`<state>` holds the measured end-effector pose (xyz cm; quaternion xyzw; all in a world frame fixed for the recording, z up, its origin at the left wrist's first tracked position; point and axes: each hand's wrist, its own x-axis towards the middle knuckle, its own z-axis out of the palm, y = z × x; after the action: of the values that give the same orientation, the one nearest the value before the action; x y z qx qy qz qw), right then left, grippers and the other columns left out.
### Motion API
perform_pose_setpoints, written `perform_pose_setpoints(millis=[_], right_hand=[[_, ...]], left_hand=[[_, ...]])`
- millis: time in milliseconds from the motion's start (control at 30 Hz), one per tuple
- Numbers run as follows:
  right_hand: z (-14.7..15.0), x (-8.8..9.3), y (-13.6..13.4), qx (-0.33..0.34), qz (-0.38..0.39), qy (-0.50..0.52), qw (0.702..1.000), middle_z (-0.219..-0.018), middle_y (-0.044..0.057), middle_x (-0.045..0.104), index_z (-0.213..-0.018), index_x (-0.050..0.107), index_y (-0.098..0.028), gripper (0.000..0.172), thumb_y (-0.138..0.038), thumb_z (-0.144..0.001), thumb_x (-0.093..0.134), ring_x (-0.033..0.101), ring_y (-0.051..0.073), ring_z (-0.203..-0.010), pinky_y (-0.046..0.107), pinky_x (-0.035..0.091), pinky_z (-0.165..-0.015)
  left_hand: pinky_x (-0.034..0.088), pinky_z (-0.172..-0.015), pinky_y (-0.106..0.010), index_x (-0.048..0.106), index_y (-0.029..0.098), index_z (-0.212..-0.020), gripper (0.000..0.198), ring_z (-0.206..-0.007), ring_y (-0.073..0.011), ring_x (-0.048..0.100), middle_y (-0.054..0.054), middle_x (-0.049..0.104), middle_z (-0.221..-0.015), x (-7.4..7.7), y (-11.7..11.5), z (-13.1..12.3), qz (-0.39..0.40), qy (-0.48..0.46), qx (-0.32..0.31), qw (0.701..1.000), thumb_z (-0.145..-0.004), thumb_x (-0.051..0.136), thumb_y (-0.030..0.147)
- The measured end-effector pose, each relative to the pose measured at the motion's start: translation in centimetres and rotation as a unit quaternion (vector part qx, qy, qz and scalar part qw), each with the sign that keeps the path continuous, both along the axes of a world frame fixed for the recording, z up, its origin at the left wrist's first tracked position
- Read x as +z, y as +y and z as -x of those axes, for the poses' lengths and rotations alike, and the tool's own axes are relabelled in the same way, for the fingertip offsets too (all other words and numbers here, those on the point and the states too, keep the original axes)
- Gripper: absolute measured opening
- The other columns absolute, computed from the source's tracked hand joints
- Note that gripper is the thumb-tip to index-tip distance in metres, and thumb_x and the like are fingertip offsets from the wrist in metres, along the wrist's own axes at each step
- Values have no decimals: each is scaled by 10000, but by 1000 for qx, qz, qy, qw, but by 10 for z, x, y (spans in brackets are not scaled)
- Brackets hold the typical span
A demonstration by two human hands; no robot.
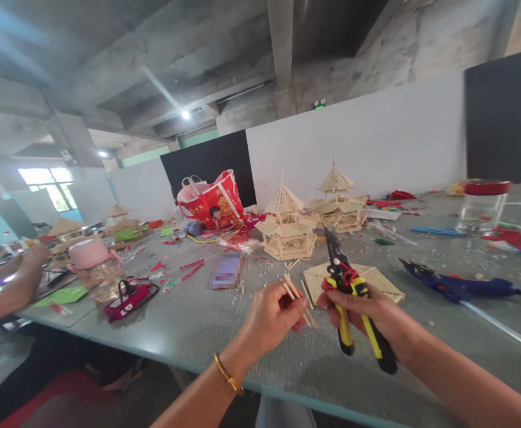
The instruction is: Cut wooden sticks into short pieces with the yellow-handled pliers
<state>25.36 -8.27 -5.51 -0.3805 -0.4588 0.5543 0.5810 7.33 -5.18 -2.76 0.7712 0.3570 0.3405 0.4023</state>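
Note:
My left hand [271,318] is closed in a pinch on a few thin wooden sticks [292,289], held above the grey table [198,333]. My right hand [371,312] grips yellow and black pliers [351,291] by the handles, jaws pointing up and away. The two hands are close together. Just behind them lies a flat panel of wooden sticks [378,279]. Farther back stand two stick-built pavilion models [287,223] [338,199].
A blue glue gun [456,285] lies to the right, with a glass jar [480,205] behind it. A red bag [213,202], a blurred phone [227,271], a pink case [129,297] and scraps lie to the left. Another person's arms [6,279] work at the far left.

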Motion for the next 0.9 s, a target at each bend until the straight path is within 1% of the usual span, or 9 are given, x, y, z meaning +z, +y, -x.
perform_pose_setpoints(millis=[100, 200, 300, 433, 533, 600, 767, 833, 900], right_hand=[[-3, 5, 0, 17, 17, 55, 998, -740, 44, 644, -837, 570, -161, 325, -399, -665, 710, 553, 128, -547, 284, 431, -546], [-4, 9, 0, 28, 11, 107, 994, -713, 34, 632, -807, 544, -173, 333, -473, -707, 651, 553, 130, -541, 279, 428, -537], [-4, 11, -1, 27, -2, 120, 992, -696, 27, 626, -798, 527, -175, 337, -496, -739, 610, 552, 127, -533, 272, 427, -535], [-5, 11, -1, 14, 1, 123, 992, -676, 23, 622, -775, 520, -176, 300, -461, -751, 611, 554, 123, -523, 265, 435, -535], [-7, 10, 0, 4, 10, 120, 993, -674, 30, 626, -759, 536, -172, 290, -448, -742, 623, 557, 128, -521, 262, 440, -523], [-8, 9, 0, 0, 16, 119, 993, -676, 35, 632, -751, 549, -171, 292, -451, -734, 630, 560, 132, -517, 264, 446, -517], [-9, 7, 1, -16, 29, 123, 992, -691, 58, 653, -734, 571, -170, 274, -436, -735, 633, 560, 140, -510, 272, 464, -517], [-9, 7, 1, -17, 30, 127, 991, -684, 58, 651, -731, 577, -170, 266, -431, -743, 626, 562, 143, -512, 274, 465, -513], [-9, 7, 1, -14, 33, 130, 991, -688, 59, 648, -736, 580, -171, 255, -423, -753, 616, 568, 148, -523, 276, 466, -514]], left_hand=[[459, -500, -217, 563, 184, -779, 168, -498, -111, 583, -4, 615, -584, -5, 9, 3, -34, 40, 17, 998, -793, 530, 348], [451, -513, -217, 569, 177, -765, 163, -510, -116, 587, -8, 620, -583, -9, 22, 5, -64, 78, 38, 994, -793, 526, 332], [449, -517, -219, 563, 171, -759, 159, -497, -114, 585, -1, 615, -571, -12, 36, 7, -75, 105, 50, 990, -783, 527, 324], [452, -514, -224, 557, 163, -757, 159, -487, -113, 584, 4, 612, -575, -20, 49, 7, -61, 127, 41, 989, -765, 539, 321], [454, -511, -228, 560, 159, -767, 174, -494, -118, 588, 11, 604, -568, -23, 50, 4, -40, 139, 30, 989, -769, 531, 331], [449, -514, -230, 563, 158, -760, 185, -496, -117, 584, 16, 598, -562, -23, 48, 2, -45, 153, 24, 987, -777, 521, 338], [437, -552, -230, 566, 164, -707, 180, -537, -117, 581, 15, 604, -564, -18, 41, -2, -122, 206, 30, 971, -782, 518, 320], [438, -554, -229, 565, 163, -696, 182, -543, -119, 586, 13, 608, -566, -18, 42, -3, -119, 207, 22, 971, -784, 515, 315], [443, -542, -226, 564, 161, -702, 179, -532, -119, 588, 12, 604, -560, -19, 44, -3, -97, 195, 16, 976, -779, 522, 317]])
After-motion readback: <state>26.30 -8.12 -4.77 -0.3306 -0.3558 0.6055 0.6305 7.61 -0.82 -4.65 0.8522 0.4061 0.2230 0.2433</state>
